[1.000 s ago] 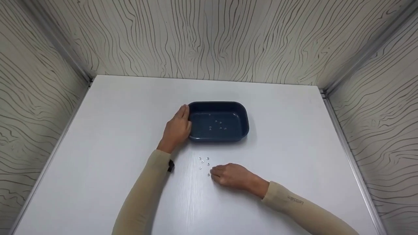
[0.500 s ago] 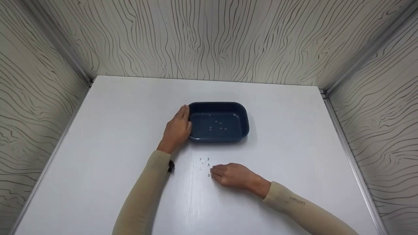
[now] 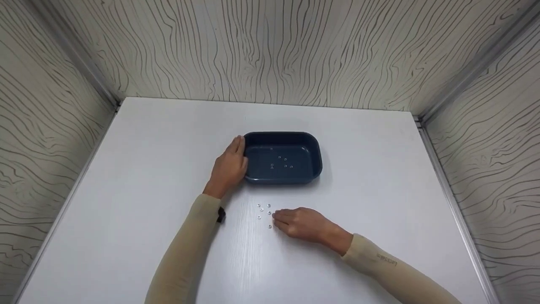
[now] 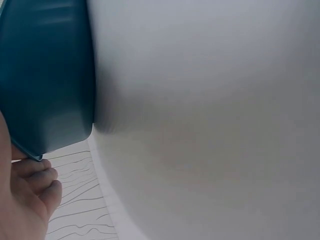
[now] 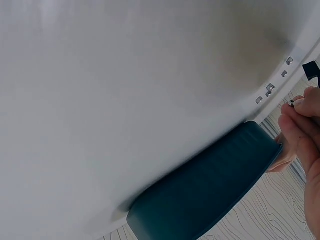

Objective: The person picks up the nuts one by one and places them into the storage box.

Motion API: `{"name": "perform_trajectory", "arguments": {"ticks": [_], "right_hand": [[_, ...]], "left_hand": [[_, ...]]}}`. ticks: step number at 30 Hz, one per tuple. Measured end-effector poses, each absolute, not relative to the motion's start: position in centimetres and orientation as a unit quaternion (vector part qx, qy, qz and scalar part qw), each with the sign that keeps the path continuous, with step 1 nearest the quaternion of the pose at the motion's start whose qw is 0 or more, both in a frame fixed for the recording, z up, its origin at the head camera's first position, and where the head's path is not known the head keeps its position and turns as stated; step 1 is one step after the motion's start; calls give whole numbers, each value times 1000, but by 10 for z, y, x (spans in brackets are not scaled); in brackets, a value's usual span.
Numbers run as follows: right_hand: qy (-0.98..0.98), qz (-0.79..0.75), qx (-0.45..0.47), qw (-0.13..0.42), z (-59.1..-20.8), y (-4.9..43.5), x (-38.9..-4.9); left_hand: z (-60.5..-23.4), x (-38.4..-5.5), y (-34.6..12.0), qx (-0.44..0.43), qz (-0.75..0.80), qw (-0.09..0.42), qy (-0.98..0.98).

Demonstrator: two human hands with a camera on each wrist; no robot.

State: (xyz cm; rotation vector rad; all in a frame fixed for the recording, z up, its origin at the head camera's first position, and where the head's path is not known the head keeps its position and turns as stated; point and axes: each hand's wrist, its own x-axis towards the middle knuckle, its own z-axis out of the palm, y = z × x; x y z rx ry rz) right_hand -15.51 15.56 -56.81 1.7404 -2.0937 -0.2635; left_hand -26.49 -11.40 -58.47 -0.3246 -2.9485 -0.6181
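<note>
Right hand [image 3: 300,223] shifted forward | pinching nut [image 5: 292,103] | left hand [image 3: 229,167] gripping bin [image 3: 280,181] at left edge

Back wall [image 3: 270,50] was pale — dark, wavy wood-grain lines ran mostly upright. Left wall [image 3: 40,126] and right wall [image 3: 500,135] were patterned alike, lines slanting and swirling. Grey metal uprights [image 3: 69,52] covered both far corners. Metal rails [image 3: 457,207] edged sides of broad white table [image 3: 371,169]. Light lay soft — pale sheen across table's near middle.
</note>
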Motion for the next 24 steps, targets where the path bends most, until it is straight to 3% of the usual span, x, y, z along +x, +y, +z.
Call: {"name": "perform_trajectory", "arguments": {"ticks": [14, 24], "right_hand": [[-755, -22, 614, 229, -562, 158, -164], [-779, 121, 584, 195, -558, 158, -171]], "left_hand": [[-585, -265, -115, -113, -203, 68, -970], [-586, -265, -114, -108, -199, 66, -972]]}}
